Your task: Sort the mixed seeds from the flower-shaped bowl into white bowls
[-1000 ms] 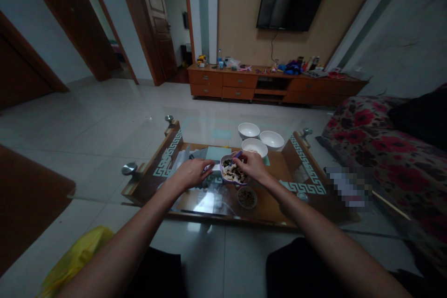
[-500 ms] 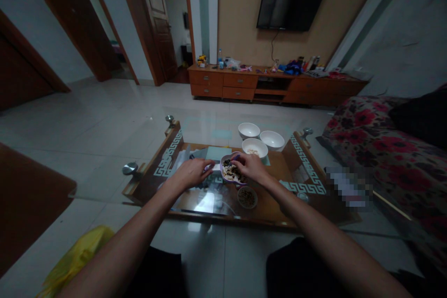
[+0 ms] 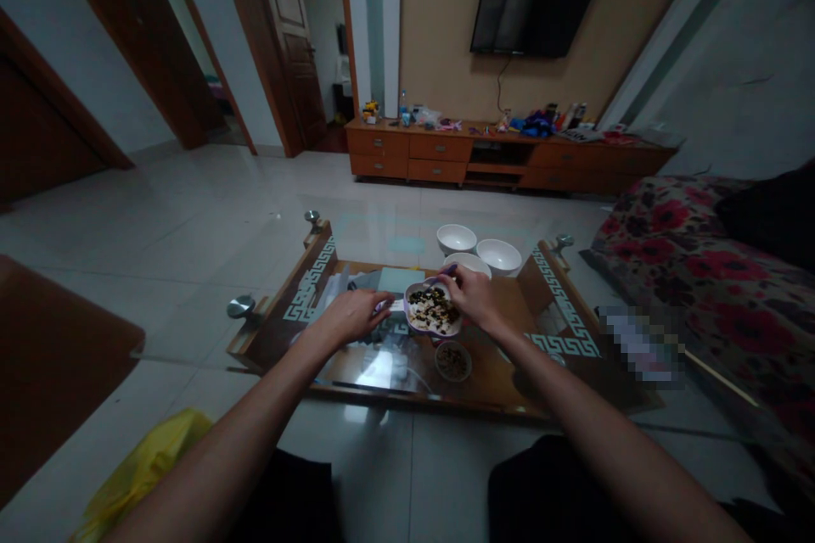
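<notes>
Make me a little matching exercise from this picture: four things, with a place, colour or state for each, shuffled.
1. left hand
2. right hand
3. television
4. bag

A. mounted on the wall
B. holding a purple spoon
C. yellow
D. holding a bowl by its handle

Pairs: 1-D, 2-B, 3-A, 4-C

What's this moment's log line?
left hand: holding handle of bowl | right hand: holding spoon near bowl's far rim | beyond: white bowls
</notes>
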Tool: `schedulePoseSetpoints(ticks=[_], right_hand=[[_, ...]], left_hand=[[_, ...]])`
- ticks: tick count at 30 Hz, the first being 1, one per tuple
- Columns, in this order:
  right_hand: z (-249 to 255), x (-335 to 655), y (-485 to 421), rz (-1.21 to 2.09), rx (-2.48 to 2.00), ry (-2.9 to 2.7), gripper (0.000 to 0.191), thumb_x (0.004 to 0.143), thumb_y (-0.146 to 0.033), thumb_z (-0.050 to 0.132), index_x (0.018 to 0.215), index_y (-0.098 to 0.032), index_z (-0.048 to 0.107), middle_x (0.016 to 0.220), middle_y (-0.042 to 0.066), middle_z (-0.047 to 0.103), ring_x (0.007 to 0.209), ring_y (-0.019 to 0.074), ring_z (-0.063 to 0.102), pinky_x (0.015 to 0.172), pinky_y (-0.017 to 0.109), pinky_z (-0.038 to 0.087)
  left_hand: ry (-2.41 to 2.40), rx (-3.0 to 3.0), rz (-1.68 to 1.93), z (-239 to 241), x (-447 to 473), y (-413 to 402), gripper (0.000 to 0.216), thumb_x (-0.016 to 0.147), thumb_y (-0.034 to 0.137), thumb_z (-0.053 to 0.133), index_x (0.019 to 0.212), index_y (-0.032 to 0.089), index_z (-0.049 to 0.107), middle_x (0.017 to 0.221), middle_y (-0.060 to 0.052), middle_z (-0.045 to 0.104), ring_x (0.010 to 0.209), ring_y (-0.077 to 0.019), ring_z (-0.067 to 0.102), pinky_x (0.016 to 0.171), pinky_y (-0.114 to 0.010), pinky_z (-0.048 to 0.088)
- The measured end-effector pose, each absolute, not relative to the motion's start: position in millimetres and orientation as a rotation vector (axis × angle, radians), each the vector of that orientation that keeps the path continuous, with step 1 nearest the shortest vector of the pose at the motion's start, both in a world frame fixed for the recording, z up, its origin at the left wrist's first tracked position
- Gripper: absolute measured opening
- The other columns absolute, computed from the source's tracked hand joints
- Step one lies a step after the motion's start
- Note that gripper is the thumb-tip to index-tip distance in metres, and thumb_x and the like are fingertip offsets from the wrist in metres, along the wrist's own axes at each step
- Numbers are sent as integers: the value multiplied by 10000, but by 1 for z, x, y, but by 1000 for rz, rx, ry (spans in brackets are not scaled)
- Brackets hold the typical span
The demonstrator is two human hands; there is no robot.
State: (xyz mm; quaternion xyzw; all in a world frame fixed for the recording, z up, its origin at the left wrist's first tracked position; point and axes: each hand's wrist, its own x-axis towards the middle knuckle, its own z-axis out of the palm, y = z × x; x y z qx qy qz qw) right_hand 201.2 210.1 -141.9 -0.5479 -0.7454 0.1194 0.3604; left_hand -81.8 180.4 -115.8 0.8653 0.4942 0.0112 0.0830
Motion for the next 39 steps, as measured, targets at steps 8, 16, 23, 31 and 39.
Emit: schedulePoseSetpoints(ticks=[8,16,23,31,39], right_hand=[[-121,256,222,-14,-1729,-1719,291,973,-401,591,1038,-214,805,967,118,816,863,295,743,709,334,462],[-131,205,204,352,-1378,-1950,252,973,-387,632,994,-208,807,904,81,815,746,215,727,680,294,491],[-151,177,198,488,-1397,-2005,197,971,-313,653,1043,-204,802,961,77,830,820,230,768,728,311,513],[-150,175,196,382,-1530,-2019,243,971,-388,657,1027,-206,808,931,87,826,815,261,766,702,323,493],[-153,174,194,348,-1486,-2118,202,978,-351,641,999,-216,789,931,76,809,788,226,724,696,296,443]], left_hand=[[1497,2579,11,-117,-80,180,319,1086,382,510,1321,226,659,1147,-126,782,1039,-302,744,876,-385,560],[1496,2607,19,-118,-78,178,286,1112,392,456,1306,233,595,1148,-114,777,1032,-300,743,873,-387,559],[1501,2600,-2,-116,-79,177,280,1104,396,483,1307,240,596,1169,-115,775,1046,-302,742,879,-385,558],[1482,2594,42,-116,-79,178,281,1097,394,482,1296,241,609,1152,-119,778,998,-288,738,857,-381,553],[1474,2578,45,-115,-79,178,255,1090,385,495,1260,244,622,1116,-112,775,984,-286,732,859,-385,549]])
